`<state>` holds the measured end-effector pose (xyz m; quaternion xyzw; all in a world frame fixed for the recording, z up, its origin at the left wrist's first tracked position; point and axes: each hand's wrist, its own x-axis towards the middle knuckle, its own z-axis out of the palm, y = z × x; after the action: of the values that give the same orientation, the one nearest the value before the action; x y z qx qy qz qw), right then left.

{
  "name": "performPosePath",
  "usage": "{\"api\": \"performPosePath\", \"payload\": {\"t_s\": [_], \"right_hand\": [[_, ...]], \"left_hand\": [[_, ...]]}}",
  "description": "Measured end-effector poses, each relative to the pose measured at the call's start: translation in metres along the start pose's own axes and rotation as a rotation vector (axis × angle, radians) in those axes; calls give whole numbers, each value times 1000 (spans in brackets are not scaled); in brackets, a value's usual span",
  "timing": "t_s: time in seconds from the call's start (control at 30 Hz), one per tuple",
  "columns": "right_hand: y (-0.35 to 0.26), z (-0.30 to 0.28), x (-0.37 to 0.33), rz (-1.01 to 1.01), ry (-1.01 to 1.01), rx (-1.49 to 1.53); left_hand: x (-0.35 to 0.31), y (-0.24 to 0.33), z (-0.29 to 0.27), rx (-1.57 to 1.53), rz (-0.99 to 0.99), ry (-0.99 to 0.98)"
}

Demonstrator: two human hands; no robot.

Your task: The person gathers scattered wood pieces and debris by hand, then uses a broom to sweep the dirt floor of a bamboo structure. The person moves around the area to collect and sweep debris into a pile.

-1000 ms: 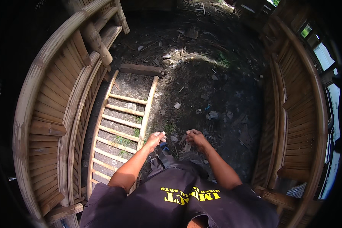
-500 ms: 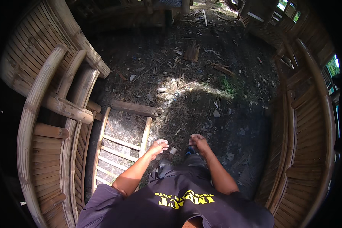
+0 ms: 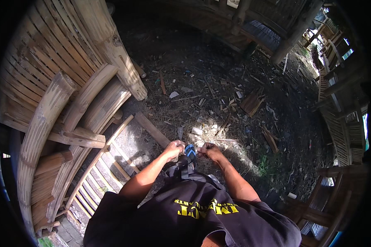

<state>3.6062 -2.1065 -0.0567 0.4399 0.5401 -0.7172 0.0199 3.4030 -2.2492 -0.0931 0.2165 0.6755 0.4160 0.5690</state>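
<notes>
My left hand [image 3: 174, 149] is held out in front of my body with its fingers curled together. My right hand [image 3: 210, 151] mirrors it a short way to the right, fingers also bent in and pressed together. Whatever either hand may hold is too small or hidden to make out. Below and between them shows a foot in a dark sandal [image 3: 190, 152] with blue straps. Left of my left arm stands a ladder-like bamboo frame [image 3: 98, 175] with several thin rungs. A flat wooden board [image 3: 151, 129] lies just beyond my left hand.
Bamboo benches with slatted backs [image 3: 45, 107] rise close on my left. Wood scraps and litter cover the dark ground [image 3: 218, 103], with a sunlit patch ahead. Broken wood pieces [image 3: 252, 102] lie farther off. More bamboo furniture [image 3: 329, 197] stands at the right.
My view has swung to the left, and the benches there look nearer. The sandalled foot now shows between my hands. Both hands stay raised with fingers curled.
</notes>
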Motion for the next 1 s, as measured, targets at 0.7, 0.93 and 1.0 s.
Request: {"api": "performPosePath", "payload": {"t_s": [0.7, 0.93, 1.0], "right_hand": [[-537, -204, 625, -64, -257, 21], [-735, -82, 804, -116, -438, -160], [-776, -43, 858, -105, -599, -100]], "left_hand": [[459, 415, -256, -674, 6, 281], [568, 449, -390, -879, 118, 434], [610, 457, -448, -954, 64, 461]]}}
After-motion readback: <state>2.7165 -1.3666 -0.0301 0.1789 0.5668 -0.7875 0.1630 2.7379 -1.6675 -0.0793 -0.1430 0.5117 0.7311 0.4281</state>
